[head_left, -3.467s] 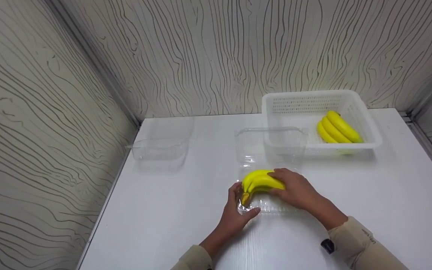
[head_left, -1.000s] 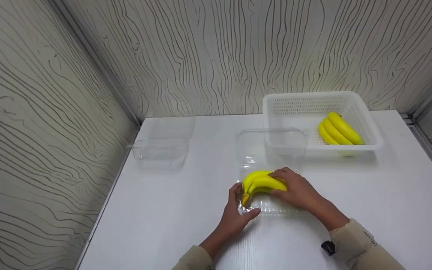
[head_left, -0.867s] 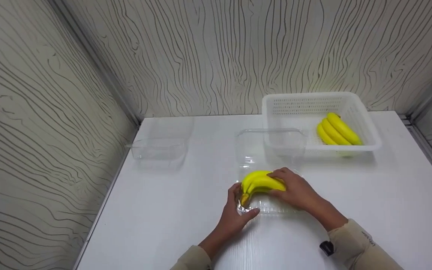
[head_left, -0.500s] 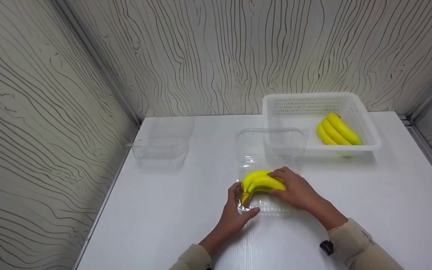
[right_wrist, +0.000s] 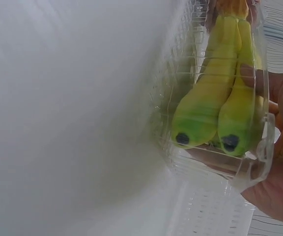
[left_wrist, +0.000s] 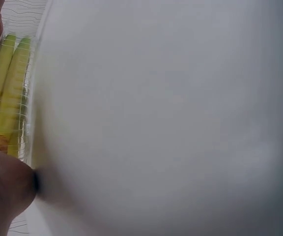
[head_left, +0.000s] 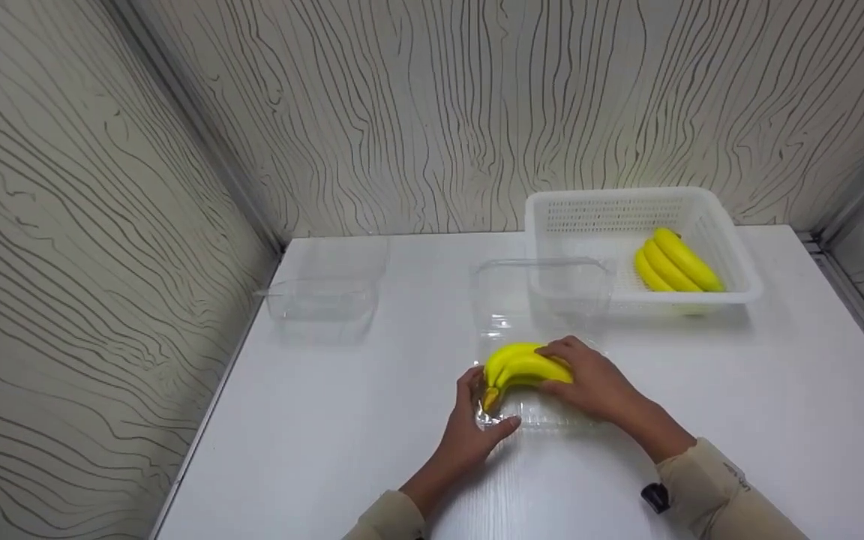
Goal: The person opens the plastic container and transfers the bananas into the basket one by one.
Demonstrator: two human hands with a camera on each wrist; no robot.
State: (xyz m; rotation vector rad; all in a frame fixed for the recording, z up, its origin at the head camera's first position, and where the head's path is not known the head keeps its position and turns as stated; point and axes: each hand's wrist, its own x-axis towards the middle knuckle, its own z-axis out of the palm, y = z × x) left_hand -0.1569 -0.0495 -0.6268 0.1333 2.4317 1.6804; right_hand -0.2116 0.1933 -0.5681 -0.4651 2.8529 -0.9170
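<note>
A bunch of yellow bananas (head_left: 522, 366) lies in the base of a clear plastic clamshell container (head_left: 552, 414), whose lid stands raised at the back. My right hand (head_left: 589, 377) grips the bunch from the right, fingers over its top and thumb on its near side. At the front left corner, my left hand (head_left: 469, 431) holds the container, thumb along the front wall and fingers round the left side, beside the brown stem. Green, dark-tipped banana ends (right_wrist: 200, 120) show through the clear wall in the right wrist view. The left wrist view shows my left thumb (left_wrist: 6, 189) at the container's edge.
A white perforated basket (head_left: 642, 297) with another bunch of bananas (head_left: 676, 262) stands at the back right, behind the raised lid. Another clear container (head_left: 319, 304), lid up, sits at the back left. Wood-patterned panels (head_left: 432, 112) border the white table (head_left: 312, 450).
</note>
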